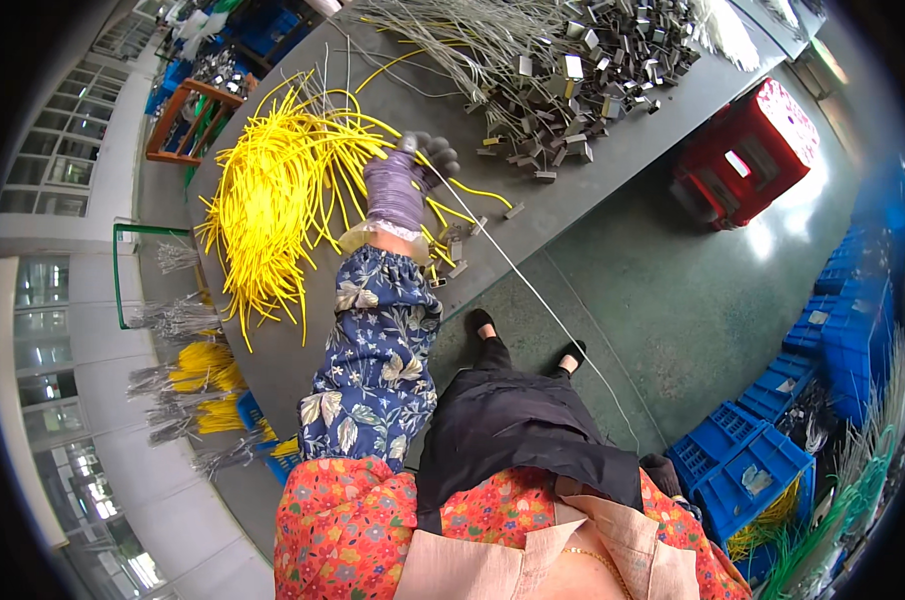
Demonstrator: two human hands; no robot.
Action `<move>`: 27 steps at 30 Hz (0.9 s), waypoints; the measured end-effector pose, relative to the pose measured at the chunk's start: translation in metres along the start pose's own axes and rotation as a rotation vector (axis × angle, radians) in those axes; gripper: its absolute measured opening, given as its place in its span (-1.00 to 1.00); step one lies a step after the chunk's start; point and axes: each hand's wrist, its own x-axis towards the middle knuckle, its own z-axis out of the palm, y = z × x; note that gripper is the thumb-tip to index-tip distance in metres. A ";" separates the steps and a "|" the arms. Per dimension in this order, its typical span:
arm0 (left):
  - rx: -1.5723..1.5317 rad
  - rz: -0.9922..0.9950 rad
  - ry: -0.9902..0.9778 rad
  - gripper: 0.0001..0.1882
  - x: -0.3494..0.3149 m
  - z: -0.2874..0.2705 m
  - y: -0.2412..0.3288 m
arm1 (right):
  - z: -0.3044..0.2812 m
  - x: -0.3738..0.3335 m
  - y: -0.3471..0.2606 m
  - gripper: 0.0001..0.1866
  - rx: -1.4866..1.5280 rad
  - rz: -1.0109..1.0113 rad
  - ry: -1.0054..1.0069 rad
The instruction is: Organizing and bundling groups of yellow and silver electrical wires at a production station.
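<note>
The person's left hand [421, 158], in a glove with grey fingertips and a purple wrist, lay reaching out over the grey table [613, 160], its fingers bent partway inward on top of some yellow cables [258, 200]. From where I stood I could not tell whether they gripped a cable or only rested there. Most of the cables spread in a thick bundle to the left of that hand, while a few ends poked out past it, near the table's edge, with small metal connectors [515, 211] on them. A thin white strand [533, 288] ran from beside the fingers, over the edge and down across the person's right side. Near its lower end was a dark grey shape that could have been the right hand [661, 470]; it was too hidden to tell how open its fingers were or what they held. Beyond the left hand, a heap of dark metal pieces [573, 110] with pale wires [443, 45] covered the far part of the table. A red boxy object [748, 155] stood on the green floor [623, 260], and blue crates [753, 470] were stacked to the right.
</note>
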 end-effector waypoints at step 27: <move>0.548 -0.045 0.138 -0.73 -0.016 -0.057 -0.035 | 0.133 0.074 -0.396 -0.39 -0.180 -1.045 -0.126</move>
